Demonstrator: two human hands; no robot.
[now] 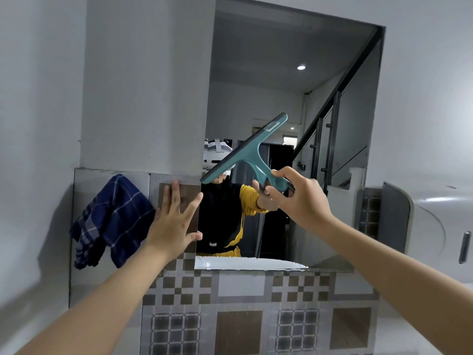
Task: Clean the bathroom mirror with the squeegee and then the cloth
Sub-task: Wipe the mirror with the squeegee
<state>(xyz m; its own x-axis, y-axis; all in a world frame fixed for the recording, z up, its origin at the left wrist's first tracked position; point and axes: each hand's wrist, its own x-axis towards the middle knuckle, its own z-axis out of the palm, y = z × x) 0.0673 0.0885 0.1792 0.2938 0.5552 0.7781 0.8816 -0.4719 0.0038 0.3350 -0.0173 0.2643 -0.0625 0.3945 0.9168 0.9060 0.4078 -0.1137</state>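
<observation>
fingers (258, 187) of my right hand (299, 198) grip teal squeegee (247, 149) handle, blade tilted before mirror (281, 85). left hand (174, 219) spread flat on tiled wall (240, 303); blue checked cloth (110, 219) hangs left of it.

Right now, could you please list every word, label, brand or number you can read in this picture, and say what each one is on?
No text can be read anywhere in this view.
Squeegee: a pale sticker near the upper end of its blade bar, print too blurred to read.
Person's reflection in the mirror: a small pale tag low on the dark top, too small to read.
Blue checked cloth: no writing shows.
Patterned wall tiles: no writing shows.
</observation>
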